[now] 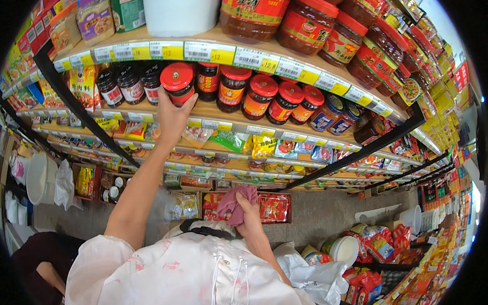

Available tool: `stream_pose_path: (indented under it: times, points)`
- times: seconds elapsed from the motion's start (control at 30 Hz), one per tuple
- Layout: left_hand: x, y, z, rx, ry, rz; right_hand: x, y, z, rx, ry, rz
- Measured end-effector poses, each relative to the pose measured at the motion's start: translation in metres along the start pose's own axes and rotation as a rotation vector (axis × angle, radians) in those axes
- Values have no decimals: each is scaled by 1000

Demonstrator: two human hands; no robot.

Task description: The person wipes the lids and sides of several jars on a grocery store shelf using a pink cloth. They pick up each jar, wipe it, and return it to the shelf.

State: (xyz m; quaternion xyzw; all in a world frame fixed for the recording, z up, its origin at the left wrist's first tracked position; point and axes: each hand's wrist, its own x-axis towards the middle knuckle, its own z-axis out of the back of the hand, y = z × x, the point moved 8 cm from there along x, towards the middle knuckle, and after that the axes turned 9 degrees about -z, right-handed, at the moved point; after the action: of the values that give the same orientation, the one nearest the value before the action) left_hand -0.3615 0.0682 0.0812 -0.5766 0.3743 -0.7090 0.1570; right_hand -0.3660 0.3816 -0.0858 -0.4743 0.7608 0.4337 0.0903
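Note:
My left hand (173, 113) grips a glass sauce jar (178, 83) with a red lid, at the front of the second shelf. Whether the jar's base touches the shelf board is hidden by my fingers. To its right runs a row of red-lidded jars, among them one with an orange label (231, 88). Left of it are several dark-lidded jars (130, 84). Lower down, in front of my body, my right hand (248, 213) holds a bunched mauve cloth (234, 203).
Big red-lidded jars (308, 23) and a white tub (181, 13) crowd the upper shelf above its price-tag rail (208, 51). Black shelf posts (87, 109) slant past both sides. Cartons of red packets (274, 208) sit on the floor. Another person (46, 268) is at lower left.

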Motion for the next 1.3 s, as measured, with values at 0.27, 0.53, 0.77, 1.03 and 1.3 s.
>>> stream_pose_path:
  times: [0.27,0.53,0.77,1.03,1.3]
  points:
    - [-12,-16,16,-151,-19,-37,-4,-7,1,-28,7,23]
    - [-101,-47,29,-56,367,25,-20,36,-20,-110,-85,304]
    - [-165,-58,18,-50,651,149,-65,108,-77,-485,-70,783]
    - [-213,-63,-11,-39,1090,206,-69,83,-143,-1503,82,1032]
    - [-221,-83,-19,-396,996,495,-34,85,-72,-540,59,287]
